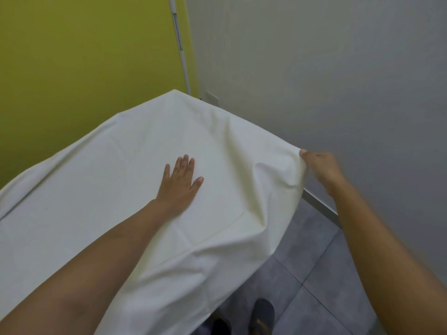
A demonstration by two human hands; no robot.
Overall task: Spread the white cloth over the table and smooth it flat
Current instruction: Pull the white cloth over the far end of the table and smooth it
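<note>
The plain white fabric cloth (96, 189) is draped over the tabletop, which is hidden beneath it, and its edges hang down. The left hand (180, 183) is laid flat on the cloth's middle, fingers straight. The cloth's right edge is pinched and held raised by the right hand (319, 169), and folds run from the grip. Behind the cloth a yellow-green wall (84, 56) is seen; to its right, a pale grey wall (314, 68) and grey tiled floor (314, 262).

A yellow-green wall (84, 56) fills the left, meeting a pale grey wall (314, 68) on the right. A thin white pole (180, 44) runs down their corner. A small plate (212, 96) sits low on the grey wall. Below lie a grey skirting (319, 204) and a grey tiled floor (314, 274) with dark joints.
</note>
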